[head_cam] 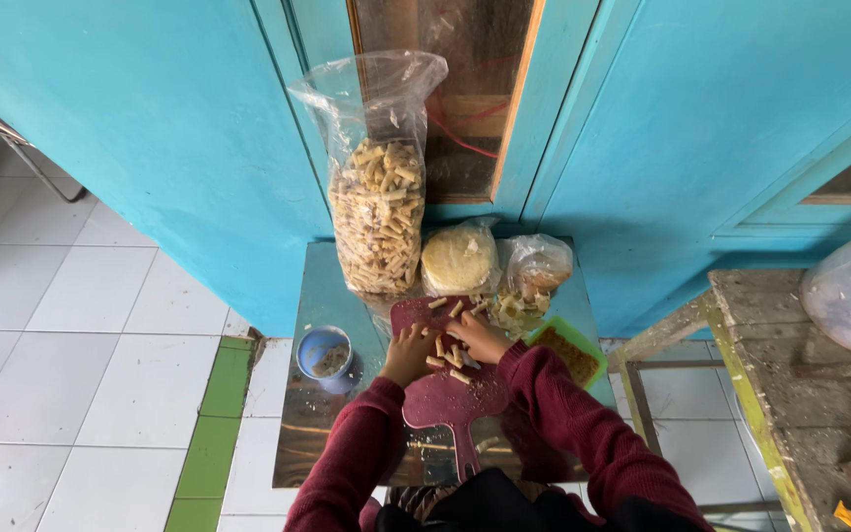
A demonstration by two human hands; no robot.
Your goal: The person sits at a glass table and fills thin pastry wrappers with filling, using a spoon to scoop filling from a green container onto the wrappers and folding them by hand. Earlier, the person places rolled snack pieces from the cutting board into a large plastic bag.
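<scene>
A dark red cutting board (455, 399) with a handle lies on a shiny metal table (322, 286). Several short pale rolled snack pieces (450, 357) are scattered on it. My left hand (410, 353) rests on the board's left edge, fingers bent over some pieces. My right hand (482, 338) sits right beside it, fingers curled on the pieces in the middle of the board. Both arms wear dark red sleeves.
A tall clear plastic bag (378, 212) full of rolled snacks leans on the blue wall. Beside it lie a bag of round pale wrappers (458, 259) and a smaller bag (538, 264). A blue cup (325, 358) stands left; a green tray (573, 350) right. A worn wooden bench (800, 394) stands farther right.
</scene>
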